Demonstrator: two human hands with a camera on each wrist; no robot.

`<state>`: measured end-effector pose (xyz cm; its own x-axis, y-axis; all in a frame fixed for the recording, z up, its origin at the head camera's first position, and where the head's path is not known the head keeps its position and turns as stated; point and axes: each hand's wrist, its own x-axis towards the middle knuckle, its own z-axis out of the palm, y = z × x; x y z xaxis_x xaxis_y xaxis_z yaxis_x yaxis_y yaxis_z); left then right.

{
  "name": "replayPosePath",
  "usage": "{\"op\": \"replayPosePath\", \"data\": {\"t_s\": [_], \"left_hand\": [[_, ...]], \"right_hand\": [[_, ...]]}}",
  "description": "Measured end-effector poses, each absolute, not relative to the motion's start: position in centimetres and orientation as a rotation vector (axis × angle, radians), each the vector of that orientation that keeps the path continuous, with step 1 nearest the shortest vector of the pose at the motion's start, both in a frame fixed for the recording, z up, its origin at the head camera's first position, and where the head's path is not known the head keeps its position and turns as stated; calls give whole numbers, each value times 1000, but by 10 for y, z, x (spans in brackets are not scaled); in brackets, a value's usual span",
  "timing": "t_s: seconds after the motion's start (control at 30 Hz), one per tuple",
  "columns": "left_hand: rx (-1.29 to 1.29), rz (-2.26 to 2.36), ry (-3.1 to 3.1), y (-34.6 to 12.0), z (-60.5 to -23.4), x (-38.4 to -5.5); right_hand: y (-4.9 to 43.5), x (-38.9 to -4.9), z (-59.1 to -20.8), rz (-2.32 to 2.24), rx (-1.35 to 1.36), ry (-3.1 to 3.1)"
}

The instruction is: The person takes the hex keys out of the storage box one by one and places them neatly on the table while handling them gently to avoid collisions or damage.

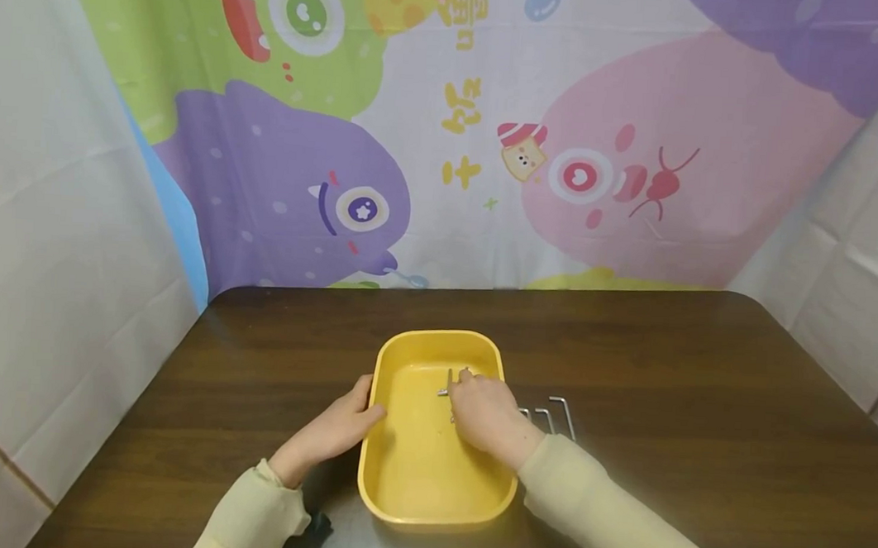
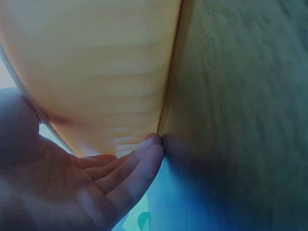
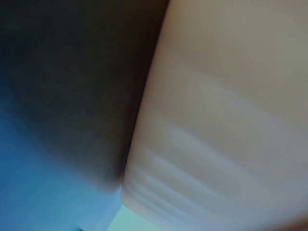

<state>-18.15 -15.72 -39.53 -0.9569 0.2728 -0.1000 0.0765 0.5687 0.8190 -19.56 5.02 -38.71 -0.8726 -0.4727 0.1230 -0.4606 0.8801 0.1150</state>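
Observation:
A yellow rectangular tub [image 1: 438, 501] stands on the table. My left hand [image 1: 338, 422] holds its left wall, thumb over the rim. In the left wrist view, the fingers [image 2: 132, 178] lie along the outer wall near the tabletop. Inside the tub, towards the far right, my right hand [image 1: 487, 413] has its fingers curled at a small metal hex key [image 1: 449, 380]. Part of that metal is hidden by the fingers. To the right of the tub, several L-shaped hex keys [image 1: 564, 417] lie side by side, partly behind the right wrist.
The dark wooden table [image 1: 664, 377] reaches back to a cartoon-printed curtain [image 1: 470, 242]. A small black object [image 1: 316, 532] sits by the left sleeve. In the right wrist view, the tub's outer wall [image 3: 226, 120] takes up the right side.

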Motion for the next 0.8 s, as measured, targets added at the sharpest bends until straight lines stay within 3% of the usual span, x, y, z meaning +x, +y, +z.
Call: {"op": "replayPosePath", "data": {"t_s": [0.8], "left_hand": [[271, 1359, 2569, -156, -395, -181]], "right_hand": [[54, -194, -390, -32, 809, -2817]]}}
